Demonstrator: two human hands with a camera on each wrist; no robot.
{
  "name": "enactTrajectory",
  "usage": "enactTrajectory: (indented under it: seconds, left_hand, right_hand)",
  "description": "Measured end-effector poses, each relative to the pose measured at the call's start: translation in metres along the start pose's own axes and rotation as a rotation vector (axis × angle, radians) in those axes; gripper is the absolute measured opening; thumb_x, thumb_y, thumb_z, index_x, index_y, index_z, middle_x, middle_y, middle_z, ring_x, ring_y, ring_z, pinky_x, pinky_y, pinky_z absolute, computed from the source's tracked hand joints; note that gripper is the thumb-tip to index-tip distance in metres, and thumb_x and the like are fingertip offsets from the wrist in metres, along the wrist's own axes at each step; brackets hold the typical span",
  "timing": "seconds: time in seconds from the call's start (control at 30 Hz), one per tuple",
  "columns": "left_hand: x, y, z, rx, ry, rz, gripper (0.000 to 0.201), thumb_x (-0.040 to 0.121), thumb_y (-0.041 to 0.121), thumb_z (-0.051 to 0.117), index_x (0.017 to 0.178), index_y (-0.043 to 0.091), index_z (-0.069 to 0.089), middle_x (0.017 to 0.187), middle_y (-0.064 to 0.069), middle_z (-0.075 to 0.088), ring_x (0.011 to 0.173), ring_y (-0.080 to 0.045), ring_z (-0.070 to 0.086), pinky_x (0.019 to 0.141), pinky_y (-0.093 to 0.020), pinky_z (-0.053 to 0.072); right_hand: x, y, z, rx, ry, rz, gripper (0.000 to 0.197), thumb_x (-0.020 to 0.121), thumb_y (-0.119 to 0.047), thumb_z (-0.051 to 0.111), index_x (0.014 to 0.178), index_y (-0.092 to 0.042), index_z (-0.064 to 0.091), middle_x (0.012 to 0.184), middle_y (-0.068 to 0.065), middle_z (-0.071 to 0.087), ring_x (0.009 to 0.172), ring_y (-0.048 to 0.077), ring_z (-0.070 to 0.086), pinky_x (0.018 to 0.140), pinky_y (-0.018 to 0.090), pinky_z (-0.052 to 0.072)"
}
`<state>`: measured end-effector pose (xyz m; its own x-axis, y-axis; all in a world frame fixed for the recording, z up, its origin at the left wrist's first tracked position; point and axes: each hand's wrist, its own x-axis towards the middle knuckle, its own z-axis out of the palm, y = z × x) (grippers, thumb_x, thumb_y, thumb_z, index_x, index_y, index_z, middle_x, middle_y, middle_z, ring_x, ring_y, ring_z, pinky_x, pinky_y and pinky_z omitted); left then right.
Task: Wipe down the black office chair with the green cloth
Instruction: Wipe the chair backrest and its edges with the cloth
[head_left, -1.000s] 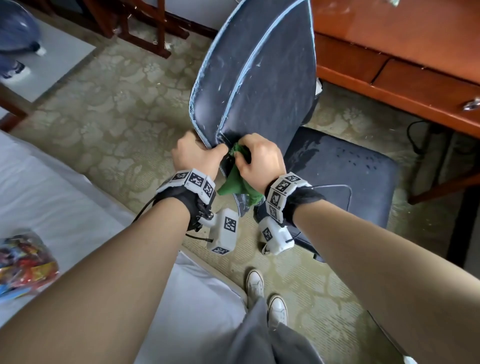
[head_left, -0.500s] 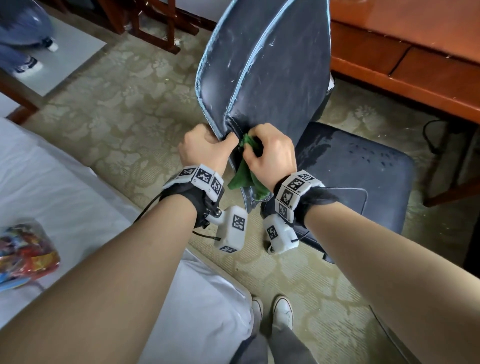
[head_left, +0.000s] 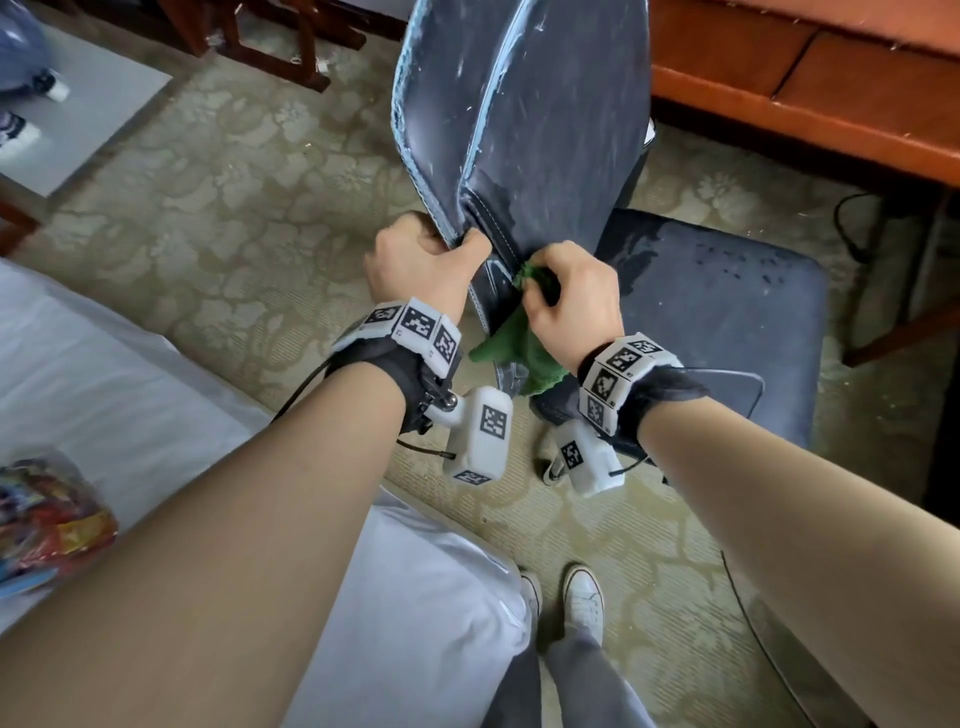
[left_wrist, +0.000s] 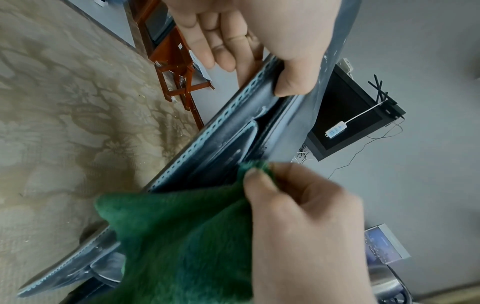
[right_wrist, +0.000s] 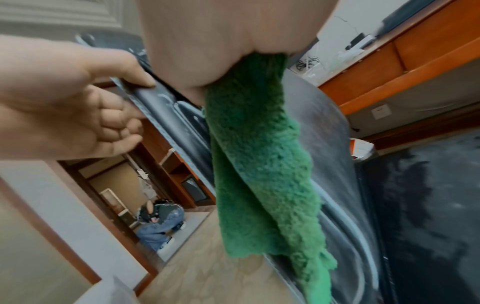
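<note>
The chair (head_left: 524, 130) stands on the patterned floor (head_left: 234, 182), its backrest tilted toward the person and its seat (head_left: 727, 301) beyond, on the far side from the bed (head_left: 130, 395). A wooden table (head_left: 831, 93) runs past the chair's right side. The backrest is streaked pale with dust along its stitched edge, so much of the wiping probably remains

The left hand (head_left: 415, 260) grips the backrest's lower edge, fingers curled behind and thumb pressed on the front; this likely steadies the backrest and spreads the seam so the cloth can reach in. The right hand (head_left: 571, 296), just right of the left hand, pinches the cloth (head_left: 514, 353) bunched between thumb and fingers, pushing a wad into the fold of the backrest while the rest hangs loose below. Bunching it seems to give a firm tip for the narrow groove

A bag of colourful sweets (head_left: 47, 514) lies on the bed, well away from the chair
</note>
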<state>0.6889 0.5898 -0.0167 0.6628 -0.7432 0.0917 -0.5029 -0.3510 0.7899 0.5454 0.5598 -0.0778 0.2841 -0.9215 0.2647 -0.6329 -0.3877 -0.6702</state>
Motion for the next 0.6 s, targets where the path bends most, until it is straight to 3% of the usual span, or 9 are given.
enactTrajectory:
  seconds: [0.07,0.17,0.33,0.5,0.6]
  left_hand:
    - [-0.001,-0.001,0.001,0.002,0.003,0.018,0.037,0.07,0.04,0.073,0.055,0.021,0.044,0.05,0.012,0.048,0.075,-0.027,0.057,0.063,-0.03,0.043]
    - [-0.002,-0.001,0.003,0.0,0.017,0.044,0.035,0.068,0.042,0.071,0.056,0.021,0.046,0.049,0.014,0.049,0.081,-0.031,0.061,0.065,-0.03,0.044]
    - [0.001,-0.01,0.007,-0.025,0.023,0.056,0.034,0.061,0.047,0.068,0.065,0.014,0.062,0.049,0.01,0.053,0.078,-0.033,0.063,0.066,-0.034,0.052]
    - [0.0,-0.012,0.008,-0.033,0.03,0.059,0.034,0.064,0.043,0.07,0.056,0.017,0.05,0.045,0.012,0.047,0.072,-0.027,0.057,0.058,-0.027,0.036]
    - [-0.002,-0.012,0.009,-0.043,0.042,0.058,0.034,0.064,0.043,0.07,0.054,0.019,0.047,0.042,0.013,0.045,0.068,-0.024,0.053,0.058,-0.025,0.035]
  right_hand:
    - [-0.005,0.006,-0.002,-0.033,-0.031,0.028,0.016,0.08,-0.013,0.061,0.094,-0.009,0.066,0.091,0.007,0.065,0.084,0.027,0.061,0.073,0.026,0.04]
    - [0.005,-0.009,-0.005,0.002,0.033,-0.041,0.015,0.079,-0.013,0.06,0.092,-0.009,0.066,0.09,0.006,0.065,0.083,0.025,0.061,0.074,0.028,0.043]
    - [0.007,-0.016,0.003,0.057,0.119,-0.086,0.013,0.079,-0.012,0.058,0.091,-0.007,0.064,0.085,0.005,0.062,0.079,0.022,0.058,0.071,0.03,0.044]
    - [-0.018,0.019,0.008,-0.007,0.017,0.021,0.016,0.078,-0.011,0.058,0.092,-0.007,0.065,0.089,0.008,0.064,0.083,0.029,0.061,0.074,0.033,0.048]
    - [-0.015,0.016,0.004,-0.009,0.013,0.012,0.016,0.079,-0.011,0.059,0.093,-0.007,0.066,0.09,0.009,0.065,0.085,0.029,0.062,0.076,0.034,0.048]
